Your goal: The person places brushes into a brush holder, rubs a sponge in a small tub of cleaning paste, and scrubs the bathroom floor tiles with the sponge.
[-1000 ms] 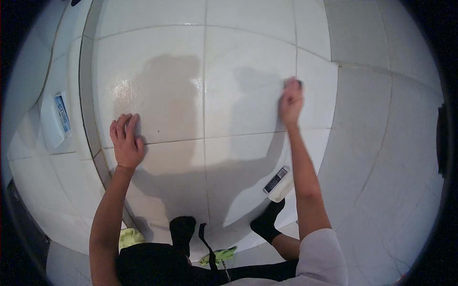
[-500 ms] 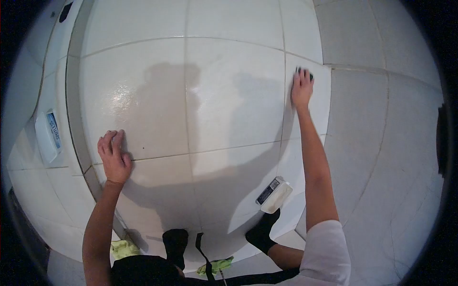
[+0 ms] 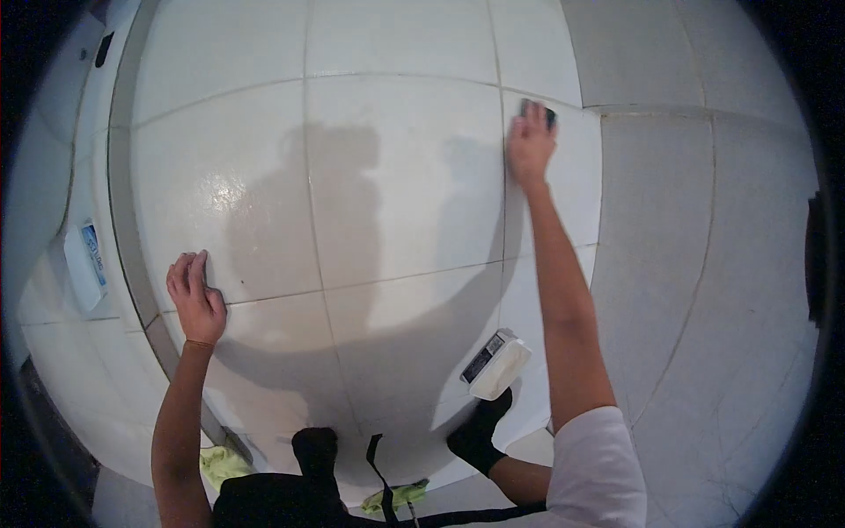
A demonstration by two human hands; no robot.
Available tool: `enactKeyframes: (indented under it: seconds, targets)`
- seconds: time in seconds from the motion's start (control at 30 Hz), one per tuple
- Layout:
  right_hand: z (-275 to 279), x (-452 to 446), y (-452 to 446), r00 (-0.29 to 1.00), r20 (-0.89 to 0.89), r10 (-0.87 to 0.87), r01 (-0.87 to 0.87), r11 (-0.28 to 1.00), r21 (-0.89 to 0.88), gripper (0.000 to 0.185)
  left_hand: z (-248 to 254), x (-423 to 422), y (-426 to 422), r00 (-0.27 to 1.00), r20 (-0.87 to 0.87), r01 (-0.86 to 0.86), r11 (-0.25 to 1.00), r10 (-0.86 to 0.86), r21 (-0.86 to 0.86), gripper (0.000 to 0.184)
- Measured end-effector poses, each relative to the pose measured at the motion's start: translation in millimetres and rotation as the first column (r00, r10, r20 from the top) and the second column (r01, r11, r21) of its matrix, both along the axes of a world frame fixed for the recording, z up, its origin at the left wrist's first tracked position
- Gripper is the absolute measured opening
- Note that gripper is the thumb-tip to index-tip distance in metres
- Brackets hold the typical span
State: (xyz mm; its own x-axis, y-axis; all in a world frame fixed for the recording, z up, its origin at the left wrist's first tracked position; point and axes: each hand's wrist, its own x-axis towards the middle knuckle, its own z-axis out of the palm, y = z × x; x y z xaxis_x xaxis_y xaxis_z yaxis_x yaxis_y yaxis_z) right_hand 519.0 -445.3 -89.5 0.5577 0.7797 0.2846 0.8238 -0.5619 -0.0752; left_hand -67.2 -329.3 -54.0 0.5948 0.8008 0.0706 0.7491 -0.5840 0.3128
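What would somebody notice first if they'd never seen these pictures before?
Probably the right hand, stretched far ahead over a small dark object on the big white tiles, with the left hand over on the left. Then the big shadow between them, and the white container near the right black sock.

I have a small dark pad [image 3: 551, 117] mostly covered by the right fingers [image 3: 533, 114], its blackish edge showing at their tips and right side; I can't make out its texture. Glossy white tiles [image 3: 405, 176] with greyish grout lines spread under it and across to the left fingers [image 3: 182, 273].
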Motion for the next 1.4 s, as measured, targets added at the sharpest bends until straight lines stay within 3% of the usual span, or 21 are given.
enactKeyframes:
  seconds: [0.13,0.2,0.27,0.33,0.4,0.43,0.47,0.5,0.57,0.6,0.67,0.73,0.77,0.8,0.87,0.97,1.0,1.13,1.27,1.33,1.4]
  targets:
    - [38,-117,-49,0.959,-0.165,0.23,-0.236,0.972,-0.014,0.048,-3,0,-3,1.0,-0.019,0.003,1.0,-0.003,-0.001,0.061]
    - [31,-84,-95,0.946,-0.167,0.276,-0.283,0.959,-0.019,0.052,-1,0,-1,1.0,-0.013,0.0,1.0,0.0,0.017,0.06]
    - [19,-13,-95,0.986,-0.166,0.009,-0.008,1.0,0.009,0.05,1,2,-1,1.0,-0.006,-0.009,1.0,0.009,-0.008,0.06]
    - [-21,66,-64,0.936,0.3,-0.183,0.25,0.948,-0.199,0.046,-3,1,-1,1.0,-0.003,-0.025,1.0,0.025,0.007,0.06]
    - [-28,42,28,0.922,-0.006,-0.388,0.386,0.917,0.102,0.045,0,1,-1,1.0,-0.015,-0.01,1.0,0.01,-0.015,0.059]
    - [-38,10,76,0.947,0.215,-0.239,0.215,0.968,0.128,0.045,1,1,-1,1.0,-0.018,-0.015,1.0,0.015,-0.026,0.059]
    - [-28,-55,123,0.981,0.074,-0.177,0.18,0.983,-0.043,0.043,2,1,-2,1.0,-0.022,0.0,1.0,0.0,-0.017,0.059]
    - [-4,-120,159,0.99,-0.139,0.032,-0.011,0.988,0.153,0.043,2,1,-1,1.0,-0.023,-0.003,1.0,0.003,-0.015,0.059]
    - [3,-242,189,0.943,-0.054,0.33,-0.278,0.863,0.422,0.043,3,0,-2,1.0,-0.007,-0.012,0.998,0.012,-0.053,0.058]
    - [10,-283,193,0.823,-0.227,0.521,-0.394,0.81,0.435,0.042,2,0,-3,1.0,0.004,-0.003,0.999,0.003,-0.039,0.058]
    - [25,-300,169,0.496,-0.127,0.859,-0.78,0.505,0.368,0.043,-2,-5,-1,1.0,-0.023,0.002,1.0,-0.002,-0.022,0.059]
    - [1,-236,174,0.618,-0.174,0.766,-0.742,0.642,0.191,0.042,-3,-7,-1,0.999,0.029,0.03,0.999,-0.029,-0.019,0.059]
    - [20,-177,159,0.673,-0.055,0.737,-0.682,0.648,0.339,0.033,-6,-9,-1,0.999,0.016,0.029,0.999,-0.029,-0.013,0.06]
    - [16,-120,157,0.807,-0.043,0.588,-0.567,0.794,0.217,0.034,-7,-9,-2,1.0,0.004,0.025,1.0,-0.025,-0.006,0.06]
    - [6,4,121,0.965,-0.098,0.242,-0.21,0.942,0.261,0.035,-8,-5,-4,0.999,0.051,0.015,1.0,-0.015,0.006,0.06]
    - [5,104,20,0.997,0.08,-0.01,0.004,0.998,0.068,0.041,-7,-8,-1,1.0,0.024,0.004,1.0,-0.003,-0.024,0.06]
    - [20,92,-11,0.998,-0.005,-0.064,0.064,0.998,-0.022,0.045,-3,-9,-5,1.0,0.015,0.0,0.999,0.0,-0.043,0.06]
    - [29,24,-94,0.999,-0.044,0.028,-0.034,0.99,-0.134,0.047,0,2,-4,1.0,0.016,-0.015,1.0,0.015,-0.009,0.06]
    - [-5,97,-21,0.994,0.011,0.108,-0.109,0.992,0.065,0.042,-6,-4,-4,1.0,0.003,0.0,1.0,0.0,0.003,0.06]
    - [11,104,35,0.992,-0.051,-0.116,0.12,0.989,0.084,0.039,-11,-4,0,1.0,-0.002,0.008,1.0,-0.008,0.019,0.06]
    - [-23,99,64,0.99,0.098,-0.098,0.087,0.99,0.11,0.037,-9,-9,-5,1.0,-0.018,0.016,1.0,-0.016,-0.004,0.06]
